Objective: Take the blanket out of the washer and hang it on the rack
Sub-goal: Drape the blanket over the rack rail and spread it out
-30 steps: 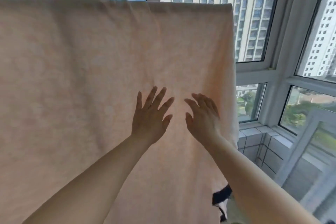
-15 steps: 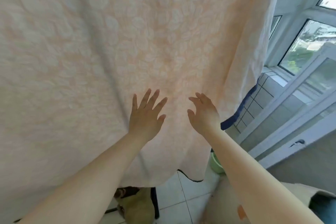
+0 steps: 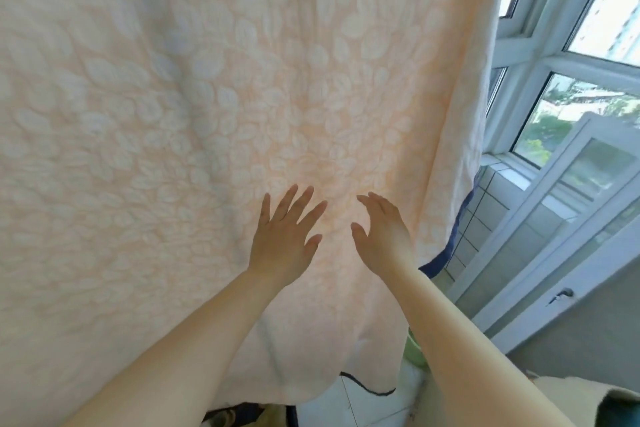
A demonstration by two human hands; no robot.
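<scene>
Since half a second ago little has shifted: both hands stay raised side by side against the hanging peach leaf-patterned blanket (image 3: 214, 107). The left hand (image 3: 282, 243) spreads flat, fingers straight; the right hand (image 3: 382, 239) is relaxed, grasping nothing. Windows (image 3: 568, 107) stand right.

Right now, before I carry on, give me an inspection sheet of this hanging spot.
Surface: pale tiled floor below.
Job's things: peach leaf-patterned blanket hangs spread out, dark navy trim at its right and bottom edges; rack and washer not in view.
Clutter: green tub behind the right forearm; brownish object under the hem, unclear.
Grippers: left hand open, fingers spread at the cloth; right hand open, fingers slightly bent; contact cannot be told.
Cables: nothing seen.
Surroundings: white-framed windows at right, greenery outside.
</scene>
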